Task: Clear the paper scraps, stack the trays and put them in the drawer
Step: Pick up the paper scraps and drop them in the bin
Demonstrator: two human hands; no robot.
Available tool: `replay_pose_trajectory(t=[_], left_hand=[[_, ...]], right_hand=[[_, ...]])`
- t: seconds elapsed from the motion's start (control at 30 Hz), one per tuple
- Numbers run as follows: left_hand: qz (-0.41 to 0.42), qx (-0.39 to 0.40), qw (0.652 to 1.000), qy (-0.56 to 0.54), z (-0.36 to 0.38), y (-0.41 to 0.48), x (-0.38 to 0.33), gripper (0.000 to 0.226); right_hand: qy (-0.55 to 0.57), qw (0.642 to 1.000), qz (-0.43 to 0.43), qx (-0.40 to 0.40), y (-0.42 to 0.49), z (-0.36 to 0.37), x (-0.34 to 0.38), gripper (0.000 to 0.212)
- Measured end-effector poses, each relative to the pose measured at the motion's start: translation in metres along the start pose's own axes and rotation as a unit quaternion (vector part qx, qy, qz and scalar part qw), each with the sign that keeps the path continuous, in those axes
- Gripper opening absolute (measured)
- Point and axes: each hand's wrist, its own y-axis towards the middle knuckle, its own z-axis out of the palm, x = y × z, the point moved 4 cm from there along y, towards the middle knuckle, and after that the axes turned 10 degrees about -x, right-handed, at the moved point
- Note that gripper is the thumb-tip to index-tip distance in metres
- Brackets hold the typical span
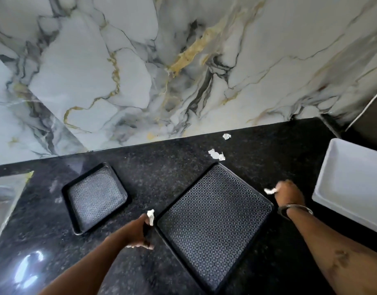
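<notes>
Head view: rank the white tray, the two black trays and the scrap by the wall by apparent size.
1. Large black tray.
2. White tray, cut off by the frame, so its rank against the large black one is unsure.
3. Small black tray.
4. Scrap by the wall.

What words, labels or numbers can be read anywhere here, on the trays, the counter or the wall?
None: no readable text shows.
Large black tray: a woven pattern only, no lettering.
Small black tray: the same.
White tray: plain.
Paper scraps: blank as far as can be seen.
</notes>
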Motion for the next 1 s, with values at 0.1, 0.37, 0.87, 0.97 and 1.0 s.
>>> replay_pose_trajectory(t=[0.1,0.37,0.87,0.97,1.0], left_hand=[[-0.020,-0.045,0.999,-0.009,-0.002,0.011,-0.001,0.046],[-0.165,0.023,0.981,-0.102,-0.024,0.034,-0.031,0.010],[-0.190,-0.019,0.980,-0.062,-0.034,0.091,-0.053,0.028],[-0.189,0.018,0.979,-0.073,-0.039,0.096,-0.057,0.022],[-0.192,0.037,0.979,-0.061,-0.040,0.097,-0.058,0.020]], right_hand=[[0.031,0.997,-0.069,0.013,0.054,-0.014,0.045,0.016],[0.025,0.966,-0.248,0.068,0.173,0.000,0.165,0.023],[0.078,0.934,-0.327,0.124,0.206,0.040,0.183,0.023],[0.060,0.947,-0.305,0.085,0.207,0.043,0.182,0.019],[0.046,0.949,-0.305,0.065,0.207,0.043,0.182,0.018]])
